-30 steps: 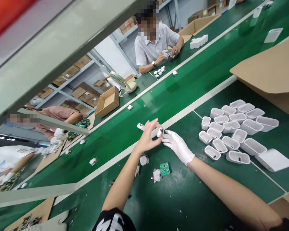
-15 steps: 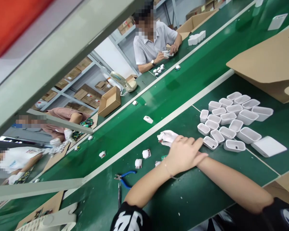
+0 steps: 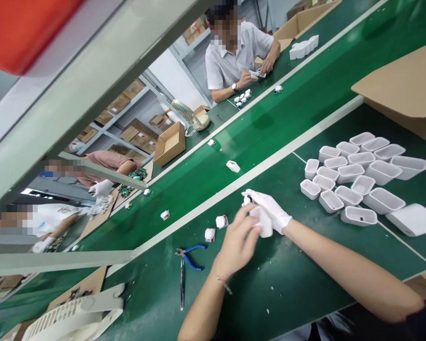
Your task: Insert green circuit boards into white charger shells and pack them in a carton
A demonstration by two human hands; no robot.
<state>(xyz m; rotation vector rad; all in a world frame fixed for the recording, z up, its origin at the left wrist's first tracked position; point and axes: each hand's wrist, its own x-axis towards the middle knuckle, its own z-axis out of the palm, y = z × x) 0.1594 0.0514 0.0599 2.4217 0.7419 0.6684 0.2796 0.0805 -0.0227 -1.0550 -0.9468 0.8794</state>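
Note:
My bare left hand (image 3: 236, 244) pinches a white plastic shell (image 3: 264, 226) and holds it against my gloved right hand (image 3: 270, 209) just above the green table. The right hand's fingers are curled round a small white part (image 3: 246, 200) that is mostly hidden by the glove. A heap of several identical open white shells (image 3: 355, 182) lies to the right of both hands. Two small white parts (image 3: 210, 234) (image 3: 222, 221) lie on the table just left of my hands.
Blue-handled pliers (image 3: 190, 255) and metal tweezers (image 3: 181, 284) lie at the lower left, beside a white fan (image 3: 74, 317). A cardboard box (image 3: 401, 90) stands at the far right. The conveyor belt (image 3: 270, 123) carries a white piece (image 3: 233, 166). People work across the belt.
My left hand reached over to the heap of shells and came back with one to the right hand. The white piece on the belt has moved along to the right.

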